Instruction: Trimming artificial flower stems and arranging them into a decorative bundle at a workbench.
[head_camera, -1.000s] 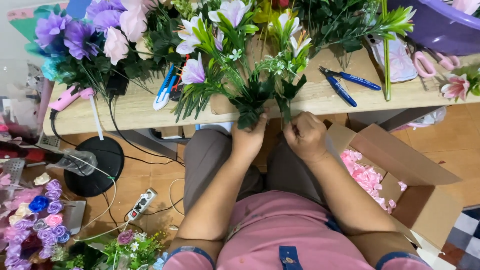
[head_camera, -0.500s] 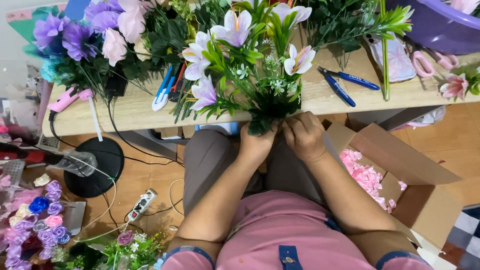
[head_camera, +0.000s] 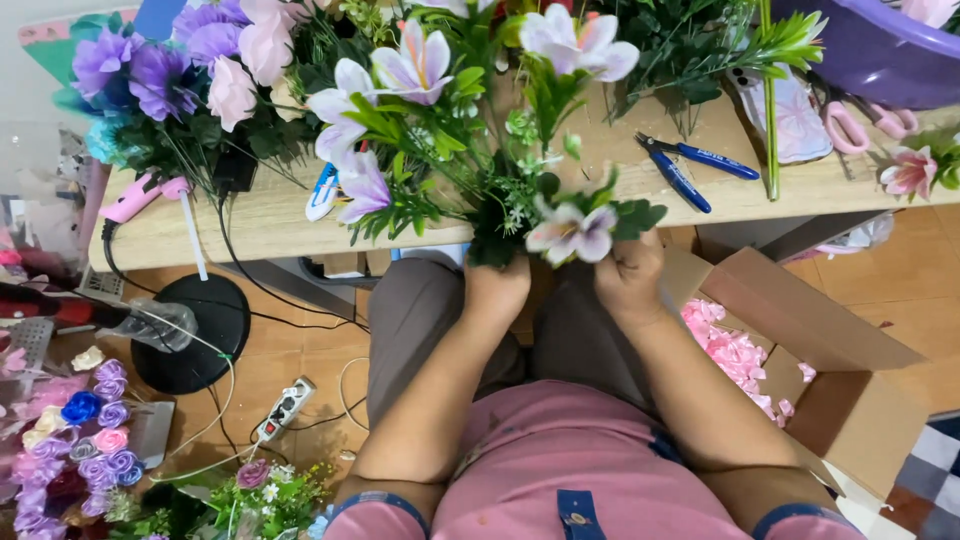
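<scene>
- Wooden table (head_camera: 270, 215) is running across the top of the view; I'm placing everything else against it.
- Cardboard box (head_camera: 850, 400) is sitting open on the floor below the table's right end, with pink petals (head_camera: 735, 355) lying inside it.
- Artificial flower bunch (head_camera: 470, 130), pale lilac lilies and green leaves, is leaning up over the table's front edge at the middle, its stem end hanging just below that edge.
- Purple and pink flower cluster (head_camera: 190, 70) is lying on the table's left part.
- Purple basin (head_camera: 880, 50) is sitting at the table's far right corner.
- Black round lamp base (head_camera: 190, 345) is standing on the floor under the table's left end, a white power strip (head_camera: 282, 408) lying near it.
- My left hand (head_camera: 497, 290) is wrapping tight around the bunch's stem base, just below the table edge.
- My right hand (head_camera: 628, 275) is closing on the stems beside it, fingers curled in, a lily head sitting right above the knuckles.
- Blue-handled pliers (head_camera: 685, 165) are lying on the table right of the bunch, well clear of both hands.
- Pink scissors (head_camera: 865, 125) are lying on the table by the basin.
</scene>
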